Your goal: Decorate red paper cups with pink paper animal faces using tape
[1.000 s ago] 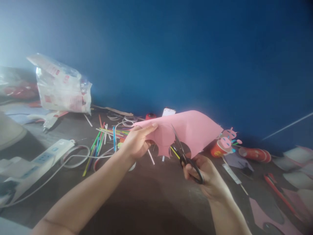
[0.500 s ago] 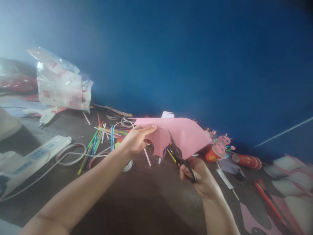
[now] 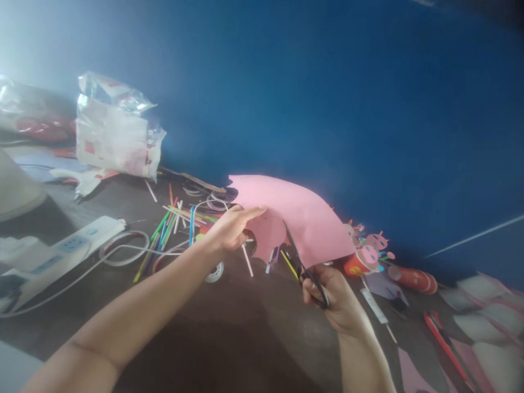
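Note:
Held up above the table is a sheet of pink paper (image 3: 311, 218), with curved bites cut from its lower and left edges. My left hand (image 3: 231, 228) pinches its lower left part, thumb lying on top beside a rounded portion. In my right hand (image 3: 331, 292) is a pair of black-handled scissors (image 3: 314, 286), fingers in the loops. The blades point up and left into the paper, along the right side of the rounded portion. One blade is partly hidden by the sheet.
Colored sticks (image 3: 167, 229) lie left of the hands, near a white power strip (image 3: 69, 251) with its cord. A glue gun (image 3: 84, 183) and plastic bag (image 3: 117, 131) sit at far left. On the right are a red cup (image 3: 360, 261), a red cylinder (image 3: 412, 278) and a red-handled cutter (image 3: 446, 346).
The pink sheet has tilted, its left upper part rising and its right side dipping. The scissors blades have come closer together. The camera view has shifted slightly.

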Motion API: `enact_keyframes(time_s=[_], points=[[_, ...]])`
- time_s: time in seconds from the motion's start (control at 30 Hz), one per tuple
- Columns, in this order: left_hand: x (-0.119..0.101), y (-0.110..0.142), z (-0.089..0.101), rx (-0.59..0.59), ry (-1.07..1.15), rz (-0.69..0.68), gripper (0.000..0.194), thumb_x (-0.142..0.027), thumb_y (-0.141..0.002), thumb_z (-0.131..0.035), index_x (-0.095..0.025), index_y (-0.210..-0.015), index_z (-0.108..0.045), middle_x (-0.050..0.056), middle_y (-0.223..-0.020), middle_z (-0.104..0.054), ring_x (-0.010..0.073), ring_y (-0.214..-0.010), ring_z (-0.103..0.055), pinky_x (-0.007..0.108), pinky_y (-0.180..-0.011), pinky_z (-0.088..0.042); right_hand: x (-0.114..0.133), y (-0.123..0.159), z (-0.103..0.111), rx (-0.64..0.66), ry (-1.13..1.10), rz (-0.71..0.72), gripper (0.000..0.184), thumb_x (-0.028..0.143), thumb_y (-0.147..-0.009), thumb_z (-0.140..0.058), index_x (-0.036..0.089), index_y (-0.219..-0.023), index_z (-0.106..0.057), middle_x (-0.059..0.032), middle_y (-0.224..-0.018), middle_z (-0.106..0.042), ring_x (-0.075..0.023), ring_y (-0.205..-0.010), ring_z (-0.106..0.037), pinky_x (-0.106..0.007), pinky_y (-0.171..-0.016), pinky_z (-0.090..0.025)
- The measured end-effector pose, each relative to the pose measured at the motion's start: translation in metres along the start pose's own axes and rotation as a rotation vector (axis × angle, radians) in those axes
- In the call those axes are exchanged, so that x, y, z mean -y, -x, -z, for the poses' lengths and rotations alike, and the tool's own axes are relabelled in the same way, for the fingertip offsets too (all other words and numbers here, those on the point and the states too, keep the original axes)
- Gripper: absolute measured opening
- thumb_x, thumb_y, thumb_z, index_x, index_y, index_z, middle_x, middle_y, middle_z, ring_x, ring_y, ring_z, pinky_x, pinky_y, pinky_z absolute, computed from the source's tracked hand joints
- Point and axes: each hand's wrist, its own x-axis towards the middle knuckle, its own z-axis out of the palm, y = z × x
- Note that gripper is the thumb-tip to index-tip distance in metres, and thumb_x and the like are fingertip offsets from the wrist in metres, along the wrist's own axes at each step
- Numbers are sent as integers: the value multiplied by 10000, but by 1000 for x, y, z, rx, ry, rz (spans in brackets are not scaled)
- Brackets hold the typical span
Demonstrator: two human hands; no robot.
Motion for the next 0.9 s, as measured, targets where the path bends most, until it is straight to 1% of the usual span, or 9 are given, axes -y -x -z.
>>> enact_keyframes(time_s=[0.1,0.2,0.43,0.57,0.77,0.9], points=[[-1,-2,0,-24,-5,14,312,-373,-639,-755,-134,-774,-606,44,-692,-614,133,-542,-578,239,-440,-385,-2,-1,1,5,10,-25,417,521,-633,-722,143,-697,-559,30,-459,-527,-55,-400,-392,-191,-422,-248],[-3,-2,0,-40,-8,19,313,-348,-621,-766,-129,-766,-595,41,-687,-608,132,-524,-568,246,-429,-386,-3,-1,2,22,26,-24,402,507,-639,-723,147,-674,-547,28,-458,-535,-57,-415,-405,-191,-435,-249],[-8,-1,-1,-48,21,50,275,-250,-600,-781,-124,-750,-588,50,-693,-633,152,-582,-597,284,-505,-461,-5,-1,5,74,32,-18,347,452,-677,-711,162,-657,-521,40,-470,-539,-54,-426,-399,-196,-442,-243],[-7,-3,1,6,5,40,263,-279,-608,-782,-116,-736,-621,63,-687,-644,142,-568,-592,255,-485,-437,-8,-3,6,79,47,-25,349,459,-689,-698,165,-659,-512,40,-457,-539,-52,-415,-370,-201,-437,-230],[-7,-3,2,-10,-28,53,242,-287,-619,-774,-126,-739,-641,48,-666,-640,133,-569,-581,246,-497,-426,-7,-2,4,51,44,-48,372,486,-672,-699,166,-673,-508,41,-449,-528,-57,-410,-356,-210,-435,-215],[-10,1,1,5,-91,55,186,-278,-639,-756,-142,-717,-656,47,-664,-638,115,-550,-560,223,-460,-366,-7,-2,4,86,53,-35,370,489,-680,-691,167,-667,-510,37,-461,-531,-64,-421,-364,-217,-446,-221]])
